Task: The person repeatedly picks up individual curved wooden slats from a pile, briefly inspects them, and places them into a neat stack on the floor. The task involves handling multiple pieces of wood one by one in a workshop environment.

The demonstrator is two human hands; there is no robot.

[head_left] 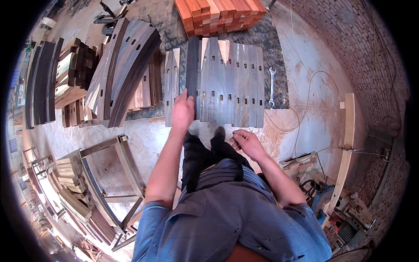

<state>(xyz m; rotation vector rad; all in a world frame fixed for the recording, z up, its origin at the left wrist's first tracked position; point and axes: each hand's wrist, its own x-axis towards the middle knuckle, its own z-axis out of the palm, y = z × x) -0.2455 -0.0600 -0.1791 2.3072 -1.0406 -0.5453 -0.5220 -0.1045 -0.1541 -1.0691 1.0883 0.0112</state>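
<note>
Head view, from above. The left hand (182,112) is laid at the lower part of a dark board (192,61), its fingers extended along the board's left edge; whether the board is grasped or merely touched cannot be told. The dark board is placed lengthwise on a dark-covered table (280,56), between a pair of narrow grey boards (169,89) on the left and a wider row of slotted grey boards (233,83) on the right. The right hand (248,143) is held near the body, just beyond the near ends of the row and apart from them, with the fingers loosely curled; whether anything small is pinched in them cannot be told.

A wrench (272,87) is seen to the right of the row, and reddish wooden blocks (220,19) are stacked beyond it. On the left, long brown boards (126,70) are piled at a slant, with a black clamp (109,18) behind them. A metal frame (129,163) is seen at the lower left.
</note>
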